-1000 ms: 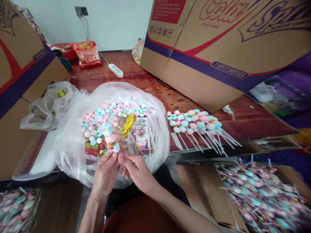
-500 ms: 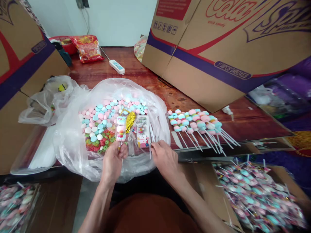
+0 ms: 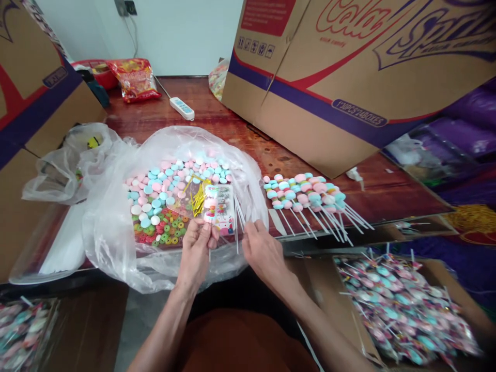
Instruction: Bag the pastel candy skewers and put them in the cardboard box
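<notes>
My left hand [image 3: 198, 245] is closed on the stick of a wrapped candy skewer [image 3: 211, 204] and holds it upright over the front of a big clear plastic bag [image 3: 112, 227]. The bag holds pink, blue and white round candies [image 3: 170, 178] and coloured ring candies [image 3: 165, 235]. Gold twist ties [image 3: 199, 196] and a stack of printed wrappers [image 3: 225, 212] lie on the candies. My right hand [image 3: 263, 250] rests at the bag's right edge with its fingers loosely bent. Its fingertips are beside some loose white sticks [image 3: 237, 219], and nothing shows in it.
Several unwrapped candy skewers [image 3: 306, 194] lie in a row on the wooden table [image 3: 240, 134]. A carton of wrapped skewers [image 3: 399, 310] sits at lower right, another [image 3: 23, 330] at lower left. Large cardboard boxes [image 3: 349, 77] flank the table. A power strip [image 3: 181, 108] and a red snack bag [image 3: 134, 80] lie at the back.
My right hand let go of the wrapped skewer and moved right to the loose sticks. My left hand carried the skewer rightward, over the printed wrappers.
</notes>
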`<control>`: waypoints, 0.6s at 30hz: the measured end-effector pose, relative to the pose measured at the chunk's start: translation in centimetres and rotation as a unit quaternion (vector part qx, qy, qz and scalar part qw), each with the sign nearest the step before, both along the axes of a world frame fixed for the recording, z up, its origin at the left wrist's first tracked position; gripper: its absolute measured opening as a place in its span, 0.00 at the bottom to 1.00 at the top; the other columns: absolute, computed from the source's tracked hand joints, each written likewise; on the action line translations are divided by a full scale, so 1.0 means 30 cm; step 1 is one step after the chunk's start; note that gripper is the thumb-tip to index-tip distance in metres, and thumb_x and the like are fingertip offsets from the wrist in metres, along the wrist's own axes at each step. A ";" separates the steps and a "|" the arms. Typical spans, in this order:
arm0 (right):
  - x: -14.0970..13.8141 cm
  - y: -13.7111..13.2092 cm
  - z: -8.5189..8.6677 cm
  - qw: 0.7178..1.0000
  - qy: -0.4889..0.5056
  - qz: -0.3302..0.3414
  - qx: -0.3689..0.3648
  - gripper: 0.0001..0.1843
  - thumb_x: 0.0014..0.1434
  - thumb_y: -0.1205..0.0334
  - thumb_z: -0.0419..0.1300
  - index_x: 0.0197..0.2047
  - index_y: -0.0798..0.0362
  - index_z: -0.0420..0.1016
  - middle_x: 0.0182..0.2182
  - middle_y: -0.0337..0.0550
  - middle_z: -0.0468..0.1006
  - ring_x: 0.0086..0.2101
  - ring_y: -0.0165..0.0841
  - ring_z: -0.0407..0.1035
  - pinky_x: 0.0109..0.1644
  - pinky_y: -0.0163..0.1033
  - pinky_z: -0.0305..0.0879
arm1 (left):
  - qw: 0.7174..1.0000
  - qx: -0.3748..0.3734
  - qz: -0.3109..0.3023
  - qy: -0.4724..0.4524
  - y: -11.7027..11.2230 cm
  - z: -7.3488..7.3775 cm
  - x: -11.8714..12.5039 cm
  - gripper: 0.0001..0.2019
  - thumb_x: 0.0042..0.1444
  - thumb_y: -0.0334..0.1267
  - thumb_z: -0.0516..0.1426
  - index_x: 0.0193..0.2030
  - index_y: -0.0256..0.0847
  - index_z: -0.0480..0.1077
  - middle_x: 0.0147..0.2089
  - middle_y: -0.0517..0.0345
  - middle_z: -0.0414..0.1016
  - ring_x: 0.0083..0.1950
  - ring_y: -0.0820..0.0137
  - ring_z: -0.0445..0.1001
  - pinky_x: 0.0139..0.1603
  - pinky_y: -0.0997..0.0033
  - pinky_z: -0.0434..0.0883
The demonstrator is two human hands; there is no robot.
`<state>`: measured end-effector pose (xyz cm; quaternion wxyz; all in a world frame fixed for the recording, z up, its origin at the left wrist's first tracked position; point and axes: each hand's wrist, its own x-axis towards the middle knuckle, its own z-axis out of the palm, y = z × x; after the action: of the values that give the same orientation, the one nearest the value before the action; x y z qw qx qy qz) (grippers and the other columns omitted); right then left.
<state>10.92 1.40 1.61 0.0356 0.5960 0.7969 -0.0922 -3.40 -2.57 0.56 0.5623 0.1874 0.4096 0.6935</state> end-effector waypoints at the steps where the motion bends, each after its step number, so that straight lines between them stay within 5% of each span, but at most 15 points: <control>1: 0.020 -0.008 0.008 1.000 0.020 -0.010 0.006 0.09 0.64 0.67 0.48 0.42 0.55 0.68 0.40 0.48 0.71 0.33 0.34 0.69 0.29 0.37 0.53 | 1.000 -0.002 0.001 0.000 0.004 -0.001 0.001 0.11 0.54 0.40 0.64 0.36 0.40 0.67 0.27 0.62 0.68 0.25 0.79 0.57 0.27 0.78 0.57; 6: 0.127 -0.047 0.061 0.966 0.253 -0.041 0.042 0.06 0.62 0.64 0.49 0.32 0.51 0.63 0.28 0.41 0.68 0.28 0.32 0.63 0.29 0.36 0.54 | 0.999 -0.031 -0.007 0.003 0.022 -0.006 0.006 0.12 0.53 0.41 0.64 0.33 0.37 0.67 0.28 0.61 0.68 0.22 0.83 0.52 0.23 0.79 0.50; 11: 0.105 -0.060 0.097 0.846 0.523 -0.018 -0.100 0.08 0.63 0.59 0.51 0.33 0.51 0.65 0.31 0.40 0.70 0.27 0.29 0.61 0.28 0.33 0.57 | 0.998 -0.049 -0.009 0.024 0.026 -0.012 0.043 0.10 0.56 0.39 0.62 0.38 0.41 0.64 0.26 0.65 0.66 0.21 0.82 0.50 0.22 0.79 0.46; 14: 0.051 -0.048 0.075 0.812 0.567 -0.008 -0.139 0.08 0.63 0.59 0.52 0.33 0.52 0.66 0.31 0.39 0.70 0.28 0.28 0.61 0.29 0.33 0.57 | 0.998 -0.041 -0.026 0.029 0.023 -0.002 0.061 0.10 0.56 0.39 0.61 0.37 0.43 0.62 0.25 0.67 0.64 0.21 0.81 0.52 0.23 0.80 0.48; 18: 0.012 -0.028 0.039 0.803 0.580 -0.032 -0.137 0.10 0.62 0.57 0.53 0.32 0.53 0.66 0.27 0.36 0.67 0.26 0.27 0.60 0.29 0.32 0.57 | 0.998 -0.009 -0.066 0.011 0.017 0.011 0.065 0.12 0.55 0.41 0.63 0.35 0.41 0.62 0.26 0.65 0.65 0.22 0.81 0.52 0.23 0.80 0.49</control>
<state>11.29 0.56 2.78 -0.3543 0.4457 0.6283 -0.5301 -1.46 -2.05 0.89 0.6040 0.2167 0.4090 0.6489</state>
